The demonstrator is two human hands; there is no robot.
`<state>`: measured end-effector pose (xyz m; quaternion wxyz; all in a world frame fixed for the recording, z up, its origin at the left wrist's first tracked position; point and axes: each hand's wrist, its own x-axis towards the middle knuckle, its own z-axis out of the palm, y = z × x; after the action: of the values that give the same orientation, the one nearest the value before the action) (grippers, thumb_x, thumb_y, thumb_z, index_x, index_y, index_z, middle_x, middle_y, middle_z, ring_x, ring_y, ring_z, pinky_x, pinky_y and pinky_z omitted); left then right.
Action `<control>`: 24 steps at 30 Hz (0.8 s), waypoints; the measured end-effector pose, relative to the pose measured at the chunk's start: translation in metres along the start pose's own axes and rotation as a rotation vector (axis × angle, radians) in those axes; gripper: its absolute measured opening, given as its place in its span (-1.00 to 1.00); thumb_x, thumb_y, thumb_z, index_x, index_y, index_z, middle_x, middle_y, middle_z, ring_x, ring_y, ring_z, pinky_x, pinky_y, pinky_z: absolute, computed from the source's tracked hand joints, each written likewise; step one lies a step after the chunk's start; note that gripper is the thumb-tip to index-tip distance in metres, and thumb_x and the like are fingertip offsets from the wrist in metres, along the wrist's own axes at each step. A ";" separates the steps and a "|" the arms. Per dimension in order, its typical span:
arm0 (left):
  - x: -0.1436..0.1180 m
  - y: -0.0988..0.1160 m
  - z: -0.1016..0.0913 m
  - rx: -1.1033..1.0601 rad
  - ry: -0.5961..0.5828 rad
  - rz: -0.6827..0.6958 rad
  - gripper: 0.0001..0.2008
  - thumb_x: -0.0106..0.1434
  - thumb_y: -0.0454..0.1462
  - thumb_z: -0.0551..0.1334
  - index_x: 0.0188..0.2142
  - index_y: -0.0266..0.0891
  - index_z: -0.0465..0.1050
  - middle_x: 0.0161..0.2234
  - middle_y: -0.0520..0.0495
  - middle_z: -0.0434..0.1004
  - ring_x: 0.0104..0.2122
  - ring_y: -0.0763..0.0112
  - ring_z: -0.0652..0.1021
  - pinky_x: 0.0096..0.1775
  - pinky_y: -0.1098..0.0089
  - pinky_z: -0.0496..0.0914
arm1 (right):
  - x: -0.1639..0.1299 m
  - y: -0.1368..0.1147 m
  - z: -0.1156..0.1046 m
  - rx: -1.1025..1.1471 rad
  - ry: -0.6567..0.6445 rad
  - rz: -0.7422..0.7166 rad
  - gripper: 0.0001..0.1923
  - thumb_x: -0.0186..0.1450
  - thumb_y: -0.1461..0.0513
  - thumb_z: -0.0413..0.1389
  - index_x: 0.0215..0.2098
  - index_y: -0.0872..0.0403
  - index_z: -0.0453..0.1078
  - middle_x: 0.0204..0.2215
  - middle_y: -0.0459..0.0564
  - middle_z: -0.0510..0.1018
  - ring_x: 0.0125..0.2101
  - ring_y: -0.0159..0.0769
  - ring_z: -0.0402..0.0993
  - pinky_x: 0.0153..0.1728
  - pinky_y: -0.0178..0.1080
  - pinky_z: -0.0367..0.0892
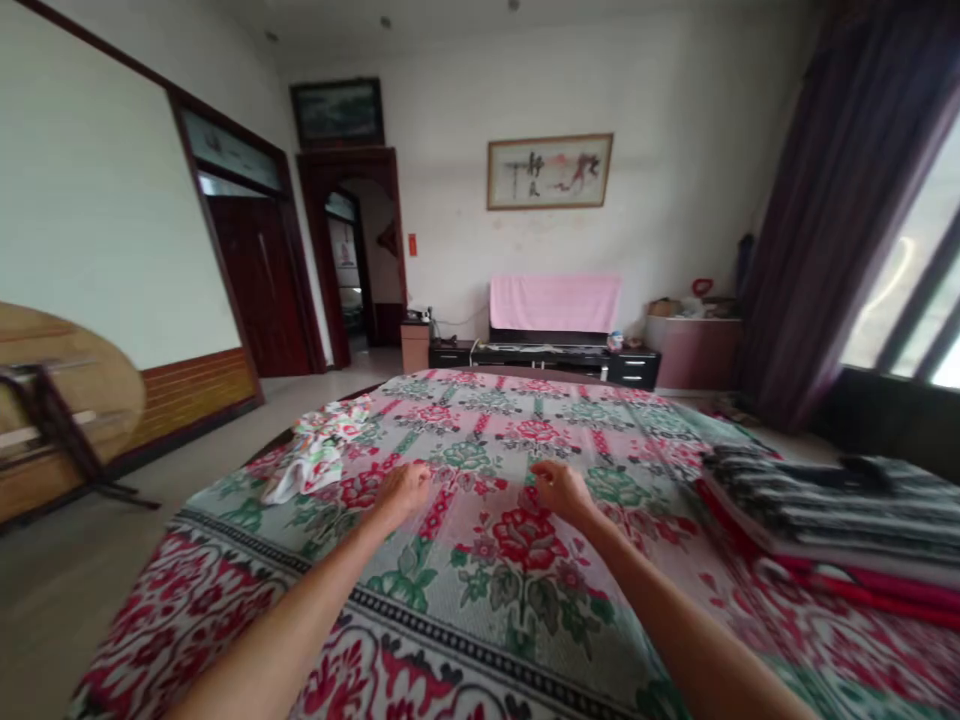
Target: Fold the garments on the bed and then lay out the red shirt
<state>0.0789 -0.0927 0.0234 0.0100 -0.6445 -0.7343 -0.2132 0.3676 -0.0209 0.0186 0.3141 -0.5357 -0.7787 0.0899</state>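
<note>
Both my arms reach forward over a bed covered by a floral bedspread (495, 560) in red, green and pink. My left hand (405, 490) rests on the spread with its fingers curled, pinching the fabric. My right hand (562, 490) lies a little to the right, fingers bent against the same cloth. A crumpled white, green and red cloth (319, 455) lies on the bed just left of my left hand, not touched by it.
Folded striped bedding (825, 505) is stacked on the bed's right side over a red layer. A folded round wooden table (60, 400) leans at the left wall. A TV stand with a pink cover (555, 320) stands at the far wall. Dark curtains (832, 220) hang right.
</note>
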 end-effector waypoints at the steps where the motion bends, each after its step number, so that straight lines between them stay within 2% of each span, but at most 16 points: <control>1: -0.002 -0.014 -0.006 0.031 0.027 -0.034 -0.72 0.20 -0.35 0.12 -0.16 -0.19 0.56 -0.16 -0.11 0.60 -0.12 0.29 0.53 -0.06 0.38 0.32 | 0.001 -0.003 0.010 -0.006 0.010 0.007 -0.65 0.12 0.37 -0.02 -0.28 0.03 0.57 -0.28 -0.02 0.65 -0.26 -0.23 0.56 -0.19 -0.29 0.36; 5: -0.005 -0.065 -0.033 0.192 0.168 -0.146 -0.63 0.21 -0.30 0.11 0.00 -0.26 0.47 -0.01 -0.21 0.50 0.00 0.17 0.46 0.06 0.26 0.27 | -0.002 -0.001 0.032 -0.026 0.116 -0.042 -0.67 0.15 0.33 -0.05 -0.33 0.05 0.56 -0.30 0.01 0.62 -0.30 -0.26 0.54 -0.18 -0.29 0.35; 9: -0.008 -0.110 -0.058 0.363 0.304 -0.395 -0.41 0.15 -0.20 0.19 0.20 -0.20 0.26 0.23 -0.28 0.21 0.19 -0.09 0.24 0.09 0.01 0.20 | -0.005 0.006 0.034 0.017 0.123 -0.080 -0.68 0.14 0.30 -0.06 -0.37 0.05 0.55 -0.32 -0.01 0.61 -0.29 -0.26 0.53 -0.17 -0.29 0.35; 10: -0.008 -0.120 -0.061 0.369 0.287 -0.470 -0.37 0.14 -0.17 0.20 0.22 -0.19 0.23 0.23 -0.30 0.20 0.19 -0.14 0.23 0.08 -0.03 0.21 | -0.005 0.007 0.033 0.026 0.119 -0.081 -0.68 0.15 0.29 -0.07 -0.37 0.05 0.54 -0.32 0.00 0.61 -0.29 -0.26 0.54 -0.17 -0.28 0.36; 12: -0.009 -0.135 -0.066 0.329 0.169 -0.579 -0.43 0.16 -0.12 0.17 0.17 -0.20 0.29 0.14 -0.33 0.33 0.11 -0.15 0.34 0.03 -0.04 0.25 | -0.004 0.008 0.032 0.042 0.116 -0.077 -0.67 0.15 0.27 -0.08 -0.37 0.06 0.54 -0.32 0.01 0.61 -0.29 -0.24 0.54 -0.17 -0.27 0.36; 15: -0.006 -0.144 -0.068 0.267 0.020 -0.589 -0.61 0.27 -0.19 0.00 -0.05 -0.23 0.49 -0.07 -0.33 0.52 -0.06 -0.04 0.50 -0.09 0.10 0.33 | -0.003 0.007 0.031 0.076 0.118 -0.060 -0.67 0.13 0.26 -0.08 -0.38 0.05 0.54 -0.33 0.01 0.62 -0.29 -0.23 0.54 -0.16 -0.25 0.37; 17: -0.002 -0.138 -0.067 0.257 0.013 -0.535 -0.61 0.30 -0.24 -0.06 -0.13 -0.22 0.52 -0.13 -0.30 0.56 -0.12 0.05 0.54 -0.16 0.20 0.36 | -0.002 0.006 0.031 0.108 0.129 -0.042 -0.68 0.11 0.26 -0.08 -0.40 0.04 0.54 -0.33 0.00 0.62 -0.28 -0.22 0.55 -0.15 -0.24 0.37; 19: 0.004 -0.120 -0.064 0.237 0.026 -0.454 -0.61 0.31 -0.24 -0.08 -0.14 -0.23 0.52 -0.15 -0.28 0.57 -0.14 0.11 0.55 -0.20 0.27 0.35 | -0.002 0.005 0.031 0.151 0.150 -0.010 -0.68 0.09 0.25 -0.08 -0.41 0.03 0.53 -0.32 0.00 0.63 -0.27 -0.21 0.55 -0.13 -0.22 0.37; 21: 0.011 -0.090 -0.060 0.217 0.047 -0.341 -0.61 0.31 -0.24 -0.08 -0.15 -0.23 0.52 -0.17 -0.24 0.59 -0.15 0.16 0.55 -0.21 0.32 0.34 | -0.003 0.004 0.030 0.206 0.172 0.030 -0.68 0.08 0.23 -0.07 -0.40 0.03 0.53 -0.32 0.01 0.63 -0.25 -0.20 0.55 -0.12 -0.20 0.37; 24: 0.020 -0.029 -0.051 0.174 0.065 -0.235 -0.63 0.30 -0.22 -0.05 -0.13 -0.18 0.52 -0.23 -0.16 0.61 -0.19 0.24 0.56 -0.23 0.37 0.33 | -0.004 0.005 0.028 0.310 0.217 0.100 -0.68 0.07 0.19 -0.05 -0.37 0.04 0.53 -0.33 0.01 0.63 -0.26 -0.19 0.54 -0.13 -0.19 0.36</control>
<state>0.0343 -0.0924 0.0664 0.0646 -0.5435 -0.8196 -0.1694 0.3559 -0.0165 -0.0077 0.4702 -0.5254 -0.6895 0.1658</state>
